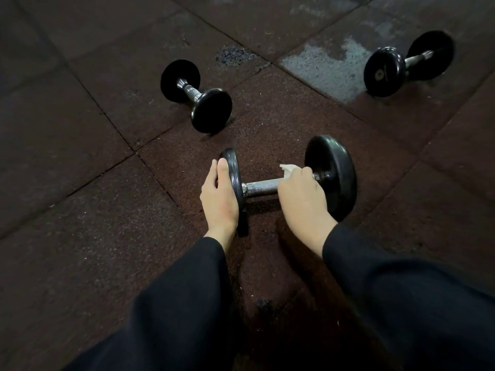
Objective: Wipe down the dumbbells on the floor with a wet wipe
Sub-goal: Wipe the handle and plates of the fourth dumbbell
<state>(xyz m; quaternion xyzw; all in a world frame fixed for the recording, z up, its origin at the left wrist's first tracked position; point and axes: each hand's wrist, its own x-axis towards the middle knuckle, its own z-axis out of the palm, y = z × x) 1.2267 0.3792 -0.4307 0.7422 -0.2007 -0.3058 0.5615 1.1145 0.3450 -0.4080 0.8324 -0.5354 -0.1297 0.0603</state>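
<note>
Dumbbell nearest the person (pixel 267 186) is lain on the floor (pixel 80 183) between both hands. Its left plate is gripped at the rim by the left hand (pixel 219 199); a white wet wipe (pixel 286 170) is clasped around the handle's right end by the right hand (pixel 302 199). Beyond the left hand a second dumbbell (pixel 197 95) is seen, and far past the right hand a third dumbbell (pixel 408 64).

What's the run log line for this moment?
left hand: holds near dumbbell end | right hand: wet wipe on handle | two dumbbells untouched
</note>
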